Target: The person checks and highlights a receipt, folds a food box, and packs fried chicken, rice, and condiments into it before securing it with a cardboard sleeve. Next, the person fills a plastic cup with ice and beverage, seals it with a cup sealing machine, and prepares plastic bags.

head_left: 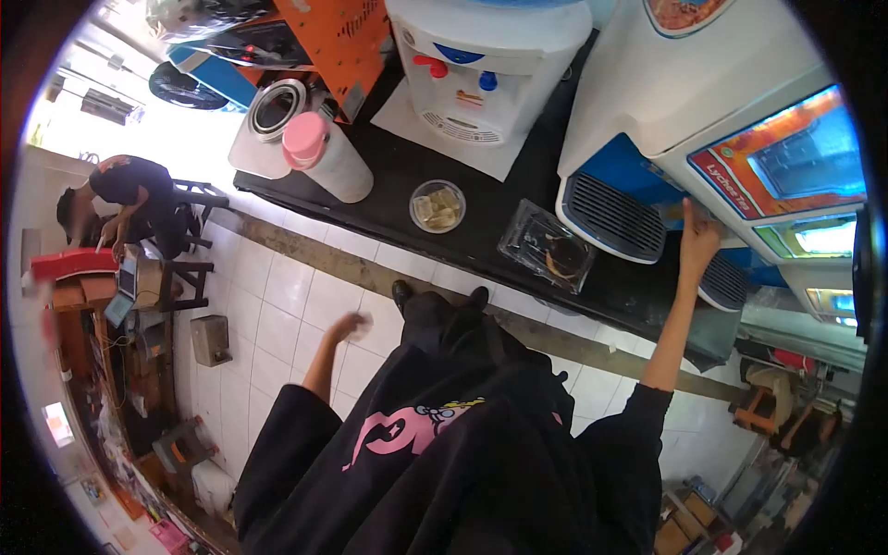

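My right hand (700, 245) reaches to the front of a white and blue drink dispenser (629, 83), its index finger stretched up against the machine between two dark slotted drip trays. A small amber patch shows beside that fingertip; I cannot make out what it is. My left hand (350, 326) hangs over the tiled floor, away from the counter, its fingers smeared by motion. Nearest the dispenser on the black counter (388, 208) lies a clear plastic box (548, 246) with something dark inside. Left of it stands a clear round tub (437, 205) of pale, yellowish pieces.
A white water dispenser (486, 69) with red and blue taps stands at the back. To its left are a white tumbler with a pink lid (328, 157) and a white kitchen scale (255, 146). Another person (134, 199) sits at the far left among stools.
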`<state>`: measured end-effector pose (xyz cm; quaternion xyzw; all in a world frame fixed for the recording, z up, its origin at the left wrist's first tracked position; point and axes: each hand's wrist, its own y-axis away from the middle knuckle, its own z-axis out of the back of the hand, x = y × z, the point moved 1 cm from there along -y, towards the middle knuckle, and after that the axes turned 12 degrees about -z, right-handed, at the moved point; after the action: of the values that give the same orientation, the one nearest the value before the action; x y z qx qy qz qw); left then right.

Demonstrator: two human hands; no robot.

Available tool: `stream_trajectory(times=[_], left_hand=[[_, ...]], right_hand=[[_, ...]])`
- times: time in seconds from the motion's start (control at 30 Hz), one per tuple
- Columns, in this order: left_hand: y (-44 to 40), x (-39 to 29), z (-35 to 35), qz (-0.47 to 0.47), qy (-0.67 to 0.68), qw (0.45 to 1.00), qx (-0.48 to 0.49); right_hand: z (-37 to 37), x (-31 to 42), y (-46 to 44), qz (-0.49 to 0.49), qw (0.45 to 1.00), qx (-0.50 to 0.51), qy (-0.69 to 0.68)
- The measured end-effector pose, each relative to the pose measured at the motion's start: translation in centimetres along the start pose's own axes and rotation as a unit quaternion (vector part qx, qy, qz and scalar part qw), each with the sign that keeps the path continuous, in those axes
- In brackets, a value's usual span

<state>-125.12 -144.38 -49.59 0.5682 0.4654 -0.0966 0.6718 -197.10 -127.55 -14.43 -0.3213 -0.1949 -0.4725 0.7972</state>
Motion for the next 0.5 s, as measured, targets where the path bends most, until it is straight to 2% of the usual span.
stream_trajectory(times=[0.1,0.17,0.2,0.27,0.3,0.33,0.37,0.4,0.43,0.47,0.5], left_hand=[[-0.2,3.0,-0.9,0.028,-0.132,0.983,-0.125],[-1.6,3.6,-2.1,0.046,-0.262,0.935,-0.235],[-1.7,3.7,-1.9,0.038,-0.264,0.938,-0.222],[-2.5,3.6,-0.9,0.034,-0.401,0.891,-0.211],[-2.9,1.0,-2.2,0.101,-0.226,0.940,-0.234],[-2.2,-2.2,-3.2,0.171,-0.043,0.953,-0.248],[-1.4,-4.2,-3.7,0.150,0.045,0.965,-0.210],[-1.0,-6.2,-4.3,0.150,0.043,0.966,-0.206],[-1.1,-8.4,-5.1,0.072,0.265,0.940,-0.205],[-1.6,-9.6,-5.1,-0.010,0.472,0.860,-0.193],[-3.3,-8.7,-3.6,-0.035,0.313,0.923,-0.220]], right_hand=[[0.3,0.2,0.0,-0.028,0.999,0.001,0.022],[0.8,0.6,0.1,-0.047,0.998,0.001,0.030],[0.8,0.9,0.4,-0.050,0.999,0.008,0.018],[0.5,-0.2,0.1,-0.046,0.999,0.011,0.009],[0.2,-0.3,0.1,-0.016,0.999,-0.021,-0.022],[-0.1,-0.4,0.0,0.016,0.997,-0.052,-0.050],[-0.3,-0.4,0.0,0.049,0.993,-0.082,-0.075],[-0.3,-0.4,0.0,0.056,0.991,-0.082,-0.087],[0.0,0.0,0.3,0.055,0.991,-0.083,-0.085],[0.4,0.6,0.5,0.006,0.996,-0.039,-0.084],[0.5,0.9,0.5,-0.044,0.996,0.005,-0.083]])
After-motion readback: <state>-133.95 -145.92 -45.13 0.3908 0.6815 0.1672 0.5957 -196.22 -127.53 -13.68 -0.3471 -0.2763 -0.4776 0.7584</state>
